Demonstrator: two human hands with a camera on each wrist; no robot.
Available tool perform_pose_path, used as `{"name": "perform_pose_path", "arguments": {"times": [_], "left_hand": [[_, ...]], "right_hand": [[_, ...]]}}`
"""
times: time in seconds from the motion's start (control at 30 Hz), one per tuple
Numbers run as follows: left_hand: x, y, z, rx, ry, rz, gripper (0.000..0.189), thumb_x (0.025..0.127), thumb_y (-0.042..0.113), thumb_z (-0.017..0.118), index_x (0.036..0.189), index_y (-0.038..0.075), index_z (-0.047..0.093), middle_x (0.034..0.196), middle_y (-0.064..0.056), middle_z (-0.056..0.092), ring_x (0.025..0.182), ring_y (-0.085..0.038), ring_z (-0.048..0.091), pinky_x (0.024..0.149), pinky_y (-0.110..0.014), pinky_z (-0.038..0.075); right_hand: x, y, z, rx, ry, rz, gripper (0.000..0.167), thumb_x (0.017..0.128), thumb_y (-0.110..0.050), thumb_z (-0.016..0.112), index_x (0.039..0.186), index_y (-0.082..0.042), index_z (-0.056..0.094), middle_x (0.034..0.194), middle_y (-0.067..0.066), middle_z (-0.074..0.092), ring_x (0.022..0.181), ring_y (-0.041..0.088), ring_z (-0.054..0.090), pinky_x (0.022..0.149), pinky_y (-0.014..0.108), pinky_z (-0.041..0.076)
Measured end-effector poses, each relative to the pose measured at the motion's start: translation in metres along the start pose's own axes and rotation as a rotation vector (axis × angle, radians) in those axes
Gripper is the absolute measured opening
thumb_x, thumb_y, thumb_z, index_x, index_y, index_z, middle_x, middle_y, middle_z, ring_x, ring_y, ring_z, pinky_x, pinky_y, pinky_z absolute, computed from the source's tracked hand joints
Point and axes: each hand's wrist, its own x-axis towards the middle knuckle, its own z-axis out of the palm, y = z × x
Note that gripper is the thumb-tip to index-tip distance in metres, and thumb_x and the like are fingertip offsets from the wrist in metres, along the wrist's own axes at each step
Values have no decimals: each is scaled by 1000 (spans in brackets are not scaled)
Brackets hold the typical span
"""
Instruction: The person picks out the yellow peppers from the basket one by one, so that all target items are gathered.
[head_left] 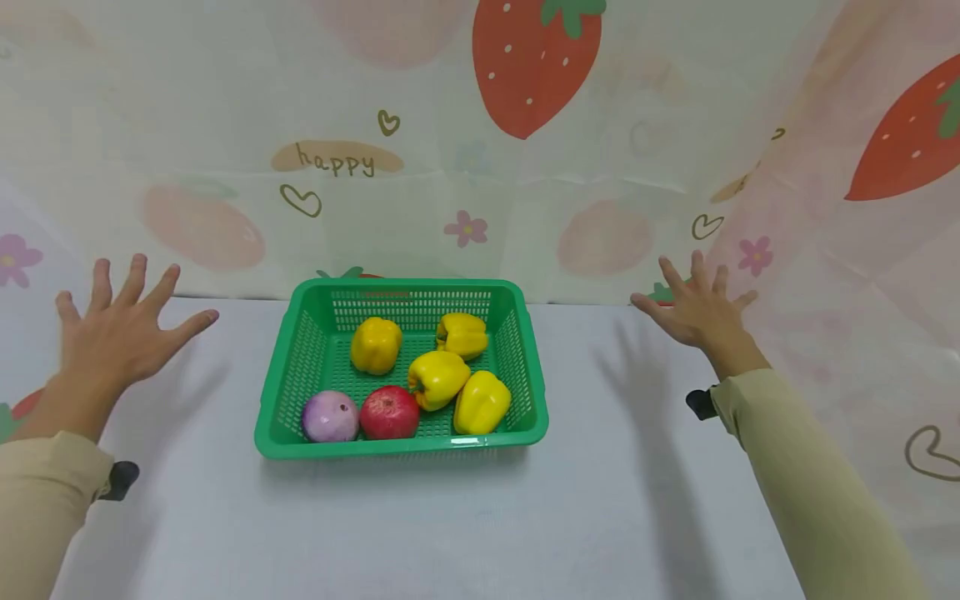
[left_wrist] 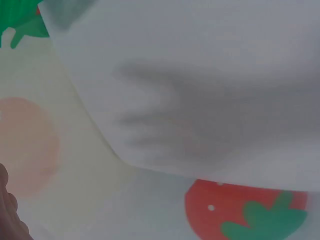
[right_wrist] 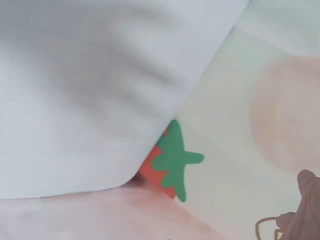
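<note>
Both hands hover with fingers spread, holding nothing. The left hand is out to the left of a green plastic basket, and the right hand is well to its right. Inside the basket lie several yellow bell peppers, one at the back left, the others grouped on the right. A round purple thing sits in the front left corner, beside a round red fruit like a pomegranate. Only a few fingers of the left hand show in the left wrist view; part of the right hand appears in its own.
A white table carries the basket near its back edge. Behind and to the right hangs a cloth printed with strawberries, hearts and flowers. Shadows of both arms fall on the tabletop. Each wrist wears a dark device, left and right.
</note>
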Motion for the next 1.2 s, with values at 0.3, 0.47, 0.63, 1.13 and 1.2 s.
{"name": "perform_pose_path", "arguments": {"times": [0.3,0.47,0.63,1.13,1.2], "left_hand": [[4,23,-17,-2,12,87,90,95,74,30,160,16,8,164,-21,-7,146,-48,-19,106,-80,-6],[5,39,-22,-17,3,163,87,96,71,32,161,19,9,165,-19,-4,148,-47,-14,107,-80,-3],[7,57,-25,-14,-44,252,84,97,68,37,161,19,12,165,-19,-1,149,-47,-8,108,-79,1],[-2,82,-7,32,-221,428,87,93,67,48,159,15,24,163,-23,17,145,-53,15,109,-77,14],[-4,82,-2,39,-233,434,88,93,69,48,158,15,25,163,-23,18,145,-53,16,109,-76,14]], "right_hand": [[4,-24,-10,10,-73,-56,95,89,-83,24,161,-26,-2,162,24,-19,142,62,-4,94,89,-7],[3,-40,-15,53,-82,-119,92,92,-78,31,161,-26,-3,163,23,-17,144,58,-2,104,83,1],[1,-56,-21,105,-100,-171,92,93,-73,41,161,-27,0,165,20,-11,147,53,3,108,79,2],[4,-89,-22,586,-235,-292,102,89,-50,71,161,-30,1,168,-2,2,151,39,16,112,68,27],[3,-93,-21,634,-261,-306,101,89,-46,72,161,-31,2,168,-3,2,151,38,17,112,66,28]]}}
